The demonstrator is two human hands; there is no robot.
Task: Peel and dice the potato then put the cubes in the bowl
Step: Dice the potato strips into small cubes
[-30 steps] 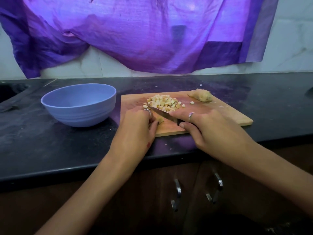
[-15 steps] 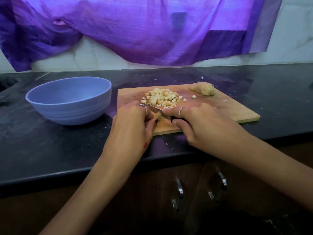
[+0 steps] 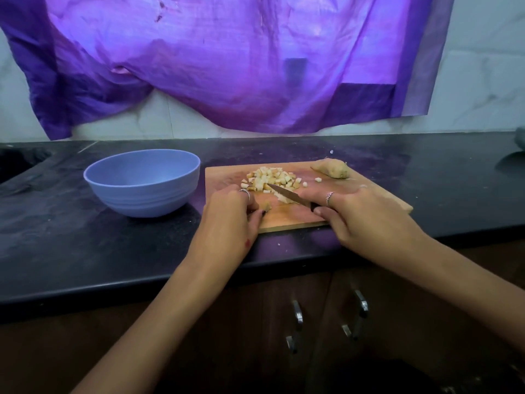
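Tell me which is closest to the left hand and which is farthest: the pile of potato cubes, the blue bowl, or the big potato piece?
1. Pile of potato cubes: on the cutting board, just beyond the left hand.
2. Blue bowl: on the counter, to its left.
3. Big potato piece: at the board's far right corner.

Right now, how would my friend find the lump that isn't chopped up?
Find the wooden board on the black counter. Look at its far right corner, past the pile of cubes. The lump is one big brownish piece, alone, not small cubes.
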